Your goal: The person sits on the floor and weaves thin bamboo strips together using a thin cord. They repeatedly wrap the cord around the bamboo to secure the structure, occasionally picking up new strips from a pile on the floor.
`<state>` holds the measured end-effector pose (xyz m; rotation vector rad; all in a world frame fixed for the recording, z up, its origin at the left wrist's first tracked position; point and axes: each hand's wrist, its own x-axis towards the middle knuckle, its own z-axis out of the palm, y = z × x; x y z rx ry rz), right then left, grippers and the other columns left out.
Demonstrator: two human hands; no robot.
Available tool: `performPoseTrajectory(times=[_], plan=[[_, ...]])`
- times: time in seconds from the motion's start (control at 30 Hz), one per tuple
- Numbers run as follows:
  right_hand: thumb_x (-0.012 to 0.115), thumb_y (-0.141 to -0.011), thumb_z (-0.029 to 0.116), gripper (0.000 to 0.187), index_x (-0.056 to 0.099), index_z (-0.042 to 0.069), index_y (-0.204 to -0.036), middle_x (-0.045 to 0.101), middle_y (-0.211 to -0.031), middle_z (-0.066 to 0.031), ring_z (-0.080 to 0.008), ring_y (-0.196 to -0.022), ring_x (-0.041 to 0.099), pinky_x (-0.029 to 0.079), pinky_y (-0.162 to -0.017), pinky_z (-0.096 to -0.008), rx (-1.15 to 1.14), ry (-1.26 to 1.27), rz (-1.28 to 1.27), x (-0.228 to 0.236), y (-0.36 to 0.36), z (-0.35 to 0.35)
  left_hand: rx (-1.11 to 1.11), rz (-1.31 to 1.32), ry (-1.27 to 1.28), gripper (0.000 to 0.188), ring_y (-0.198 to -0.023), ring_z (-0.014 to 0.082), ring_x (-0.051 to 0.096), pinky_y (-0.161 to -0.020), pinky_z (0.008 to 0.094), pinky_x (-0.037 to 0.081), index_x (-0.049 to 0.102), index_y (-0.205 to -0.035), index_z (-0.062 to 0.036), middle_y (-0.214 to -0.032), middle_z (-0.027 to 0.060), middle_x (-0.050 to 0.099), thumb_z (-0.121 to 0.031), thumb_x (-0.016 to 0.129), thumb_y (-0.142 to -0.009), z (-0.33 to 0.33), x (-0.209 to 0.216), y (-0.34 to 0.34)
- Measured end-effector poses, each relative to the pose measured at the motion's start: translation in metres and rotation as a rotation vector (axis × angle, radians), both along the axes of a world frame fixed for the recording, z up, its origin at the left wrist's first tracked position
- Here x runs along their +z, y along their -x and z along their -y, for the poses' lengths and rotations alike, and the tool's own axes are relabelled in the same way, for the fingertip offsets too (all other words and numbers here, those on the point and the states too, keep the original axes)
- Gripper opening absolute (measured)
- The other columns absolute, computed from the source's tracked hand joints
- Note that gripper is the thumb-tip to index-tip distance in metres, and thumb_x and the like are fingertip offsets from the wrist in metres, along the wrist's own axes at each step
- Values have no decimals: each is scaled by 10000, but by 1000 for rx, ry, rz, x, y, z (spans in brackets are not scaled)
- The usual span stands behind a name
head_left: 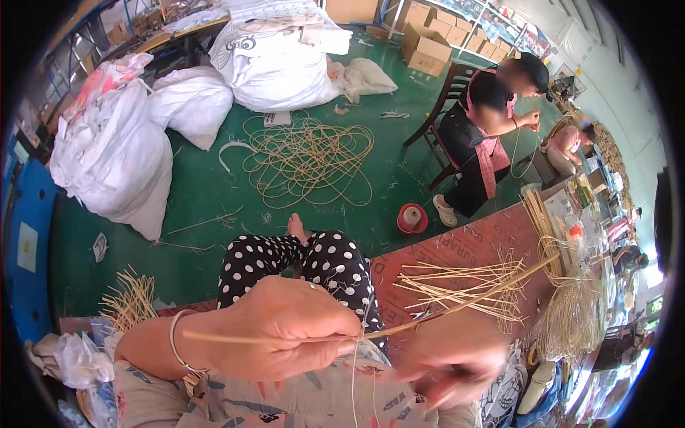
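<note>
My left hand (289, 328), with a bangle (173, 339) at the wrist, pinches a thin tan cane strip (492, 291) between thumb and fingers. One end of the strip sticks out past the wrist; the other runs far to the right. At the fingertips a white string (353, 389) crosses the strip and hangs down. My right hand (453, 357) is below the strip, a little right of the pinch, its fingers curled and smeared by motion. Whether it holds the string cannot be made out.
Cut cane sticks (464, 285) lie on a red board (399, 264) at right, beside cane bundles (571, 314). On the green floor are a loose cane coil (307, 160), white sacks (114, 157) and a red bucket (412, 219). A seated co-worker (492, 121) handles cord.
</note>
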<state>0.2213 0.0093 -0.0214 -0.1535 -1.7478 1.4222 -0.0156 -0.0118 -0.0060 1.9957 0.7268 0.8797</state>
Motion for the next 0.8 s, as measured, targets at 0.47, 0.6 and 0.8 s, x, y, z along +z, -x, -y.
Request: performPoseTrajectory(times=[0.47,0.6,0.8], plan=[[645,-723,16,94,568,-15,-766,568,-702,-29,-94,-641,520,392,-549,-222,194,422,27,-46,46,-30,-36,93,227,112,-544,162,561,-484,251,409,609,-814,-2,-661,67,595,-80,650,-745,-6,-6,1],[613,-748,2,70,551,-11,-719,531,-665,5,-65,-620,488,372,-534,-210,328,604,84,-48,48,-29,23,56,94,103,-521,178,554,-465,255,405,604,-799,-12,-634,67,580,-78,652,-736,-3,-7,-2],[600,-795,115,105,567,28,-843,574,-664,-55,-121,-565,526,407,-487,-232,-217,623,-104,-49,35,-41,65,-2,-64,101,-568,215,558,-503,301,419,591,-840,-30,-658,80,576,-55,619,-746,-3,1,9]])
